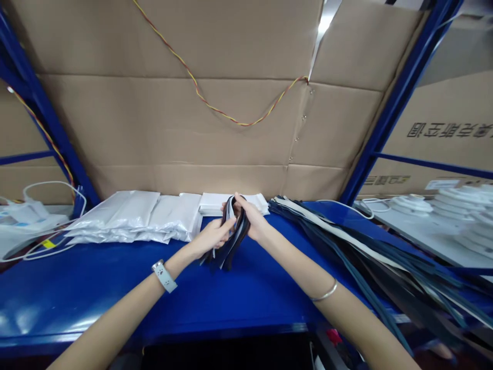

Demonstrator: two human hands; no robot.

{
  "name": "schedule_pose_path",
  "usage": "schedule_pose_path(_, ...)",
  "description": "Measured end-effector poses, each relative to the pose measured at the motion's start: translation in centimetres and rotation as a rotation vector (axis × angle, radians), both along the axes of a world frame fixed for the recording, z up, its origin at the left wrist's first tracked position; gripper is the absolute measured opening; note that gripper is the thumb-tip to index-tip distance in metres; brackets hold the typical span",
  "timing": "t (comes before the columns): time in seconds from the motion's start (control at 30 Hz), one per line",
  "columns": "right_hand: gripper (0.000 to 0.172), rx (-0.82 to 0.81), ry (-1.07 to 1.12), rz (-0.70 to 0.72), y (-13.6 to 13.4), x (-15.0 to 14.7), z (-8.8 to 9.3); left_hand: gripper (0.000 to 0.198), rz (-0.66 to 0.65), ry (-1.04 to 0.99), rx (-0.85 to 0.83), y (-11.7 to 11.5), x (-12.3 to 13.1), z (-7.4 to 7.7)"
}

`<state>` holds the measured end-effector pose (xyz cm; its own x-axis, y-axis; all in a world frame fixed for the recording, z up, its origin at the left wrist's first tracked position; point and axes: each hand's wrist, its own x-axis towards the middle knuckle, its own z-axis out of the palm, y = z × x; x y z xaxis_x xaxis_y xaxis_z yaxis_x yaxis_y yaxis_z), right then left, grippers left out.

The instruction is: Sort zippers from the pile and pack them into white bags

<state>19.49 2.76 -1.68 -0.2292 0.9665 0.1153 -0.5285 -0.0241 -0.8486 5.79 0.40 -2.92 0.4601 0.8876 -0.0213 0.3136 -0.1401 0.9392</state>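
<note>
Both hands on a bundle of flat dark strips with pale edges (230,245), possibly zippers, hard to tell at this resolution. Left hand (211,237): fingers closed around the bundle's middle. Right hand (248,218): fingers gripping near its top. Bundle's lower end sits over a blue metal desk (77,298). Left of the bundle: white plastic-wrapped flat packs (134,218). Just behind it: a stack of white flat packs (215,204). Right of it: a long pile of dark and cream strips (365,252), lying across the desk. Behind it: a tan cardboard sheet (173,133) with a twisted red-and-yellow wire (215,107) across it.
</note>
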Motion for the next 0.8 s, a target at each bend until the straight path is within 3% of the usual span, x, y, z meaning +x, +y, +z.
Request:
schedule_pose_path(0.1, 0.036, 0.028, 0.007, -0.088, -1.0, -1.0, -0.1, 0.048, 0.021, 0.057, 0.103, -0.9, 0.6, -0.3)
schedule_pose_path(0.23, 0.040, 0.055, -0.056, -0.149, -2.0, -1.6, -0.1, 0.066, 0.027, 0.124, 0.269, -1.9, 0.7, -0.4)
schedule_pose_path(0.43, 0.045, 0.177, -0.172, -0.245, -2.1, -1.8, -0.4, 0.055, -0.045, 0.152, 0.262, -1.8, -0.1, -0.7)
schedule_pose_path(0.53, 0.041, 0.252, -0.287, -0.313, -2.1, -1.6, -0.2, 0.047, -0.061, 0.150, 0.425, -1.1, -1.3, 0.5)
schedule_pose_path(0.67, 0.041, 0.399, -0.513, -0.300, -2.7, -1.1, 0.5, 0.040, 0.071, 0.005, 0.530, -0.8, -2.7, 3.1)
schedule_pose_path(0.8, 0.048, 0.546, -0.684, -0.180, -3.4, -0.9, 0.9, 0.034, -0.029, 0.020, 0.575, -1.8, -2.7, 4.3)
